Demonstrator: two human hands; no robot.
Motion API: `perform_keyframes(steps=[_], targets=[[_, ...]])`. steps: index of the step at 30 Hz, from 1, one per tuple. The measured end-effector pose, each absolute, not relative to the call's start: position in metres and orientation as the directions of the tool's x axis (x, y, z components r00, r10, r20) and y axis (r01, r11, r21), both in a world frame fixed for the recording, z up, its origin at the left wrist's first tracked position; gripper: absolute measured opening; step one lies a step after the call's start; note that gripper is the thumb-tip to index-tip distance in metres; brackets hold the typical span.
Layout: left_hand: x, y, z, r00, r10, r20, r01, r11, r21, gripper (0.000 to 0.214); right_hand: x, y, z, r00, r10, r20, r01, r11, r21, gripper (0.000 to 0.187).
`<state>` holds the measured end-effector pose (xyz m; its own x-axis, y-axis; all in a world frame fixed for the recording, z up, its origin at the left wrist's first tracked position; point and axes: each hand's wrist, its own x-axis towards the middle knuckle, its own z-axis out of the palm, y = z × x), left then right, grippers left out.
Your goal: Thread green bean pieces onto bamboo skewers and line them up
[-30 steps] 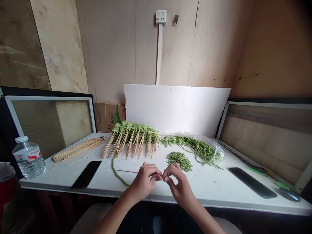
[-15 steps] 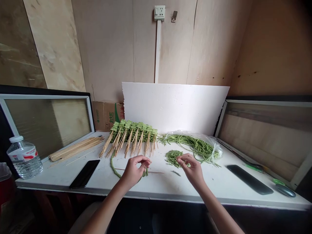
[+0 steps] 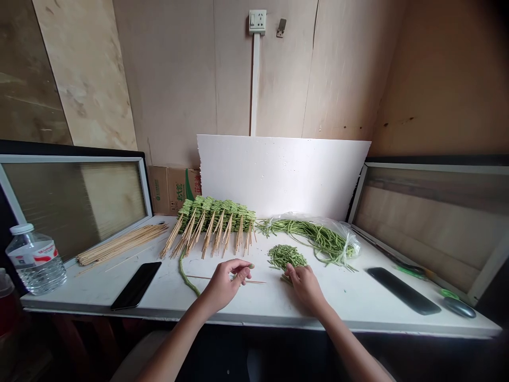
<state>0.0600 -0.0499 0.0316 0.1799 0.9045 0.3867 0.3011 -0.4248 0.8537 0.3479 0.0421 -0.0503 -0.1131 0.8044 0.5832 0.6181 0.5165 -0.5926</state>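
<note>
My left hand (image 3: 225,284) pinches a thin bamboo skewer (image 3: 254,281) with a short green bean piece on it, just above the white table (image 3: 350,305). My right hand (image 3: 304,281) reaches into the near edge of a small pile of cut green bean pieces (image 3: 285,255), its fingers curled down on a piece there. A single long green bean (image 3: 185,275) lies curved on the table left of my left hand. Behind it a row of finished bean skewers (image 3: 217,223) is stacked.
Long beans in a clear plastic bag (image 3: 318,237) lie at the back right. Bare skewers (image 3: 119,245), a black phone (image 3: 135,285) and a water bottle (image 3: 35,259) are on the left. A black flat object (image 3: 403,297) and a mouse (image 3: 459,307) sit right. A white foam board (image 3: 282,175) leans behind.
My hands came apart from a joint pinch at the table's front. The right hand moved to the cut bean pile and lowered onto it; the left kept the skewer.
</note>
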Motion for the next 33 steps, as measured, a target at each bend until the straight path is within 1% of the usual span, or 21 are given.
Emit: perform_keyframes(steps=[2, 4, 6, 9, 11, 13, 14, 16, 18, 20, 22, 24, 27, 30, 33], targets=[[0.060, -0.051, 0.031, 0.193, 0.908, 0.371, 0.305, -0.415, 0.857, 0.036, 0.347, 0.041, -0.047, -0.115, 0.891, 0.439, 0.677, 0.394, -0.621, 0.067], [0.061, -0.051, 0.030, 0.205, 0.914, 0.349, 0.297, -0.398, 0.868, 0.034, 0.345, 0.039, -0.043, -0.133, 0.930, 0.341, 0.687, 0.335, -0.645, 0.072], [0.062, -0.050, 0.030, 0.206, 0.917, 0.342, 0.290, -0.390, 0.874, 0.033, 0.343, 0.038, -0.040, -0.153, 0.933, 0.325, 0.675, 0.339, -0.655, 0.074], [0.065, -0.050, 0.029, 0.209, 0.905, 0.371, 0.289, -0.419, 0.861, 0.031, 0.341, 0.036, -0.034, -0.154, 0.925, 0.348, 0.638, 0.362, -0.680, 0.075], [0.067, -0.050, 0.029, 0.218, 0.898, 0.383, 0.273, -0.433, 0.859, 0.030, 0.338, 0.033, -0.025, -0.153, 0.934, 0.321, 0.547, 0.351, -0.760, 0.078], [0.069, -0.051, 0.028, 0.219, 0.905, 0.364, 0.247, -0.413, 0.877, 0.031, 0.333, 0.026, -0.014, -0.215, 0.934, 0.284, 0.388, 0.349, -0.853, 0.077], [0.070, -0.052, 0.028, 0.221, 0.911, 0.347, 0.232, -0.395, 0.889, 0.033, 0.329, 0.021, -0.008, -0.275, 0.919, 0.282, 0.302, 0.361, -0.882, 0.073], [0.073, -0.053, 0.026, 0.233, 0.921, 0.314, 0.197, -0.361, 0.912, 0.039, 0.320, 0.007, 0.004, -0.415, 0.852, 0.318, 0.172, 0.417, -0.893, 0.057], [0.075, -0.053, 0.024, 0.251, 0.924, 0.289, 0.169, -0.336, 0.927, 0.043, 0.309, -0.006, 0.012, -0.478, 0.794, 0.376, 0.151, 0.496, -0.855, 0.047], [0.076, -0.052, 0.022, 0.255, 0.925, 0.280, 0.158, -0.326, 0.932, 0.043, 0.301, -0.017, 0.016, -0.468, 0.770, 0.434, 0.210, 0.574, -0.792, 0.039], [0.075, -0.051, 0.020, 0.260, 0.929, 0.265, 0.169, -0.314, 0.934, 0.042, 0.296, -0.022, 0.017, -0.431, 0.762, 0.483, 0.271, 0.620, -0.736, 0.031], [0.071, -0.049, 0.019, 0.272, 0.932, 0.241, 0.208, -0.302, 0.930, 0.038, 0.296, -0.023, 0.017, -0.390, 0.759, 0.522, 0.309, 0.642, -0.702, 0.028], [0.064, -0.048, 0.019, 0.268, 0.941, 0.207, 0.306, -0.286, 0.908, 0.024, 0.300, -0.021, 0.019, -0.361, 0.744, 0.562, 0.373, 0.668, -0.644, 0.025], [0.061, -0.050, 0.021, 0.251, 0.948, 0.196, 0.390, -0.284, 0.876, 0.023, 0.300, -0.023, 0.020, -0.406, 0.708, 0.578, 0.411, 0.706, -0.576, 0.020], [0.063, -0.055, 0.025, 0.282, 0.938, 0.202, 0.433, -0.313, 0.845, 0.025, 0.294, -0.028, 0.018, -0.464, 0.641, 0.612, 0.394, 0.768, -0.505, 0.018]])
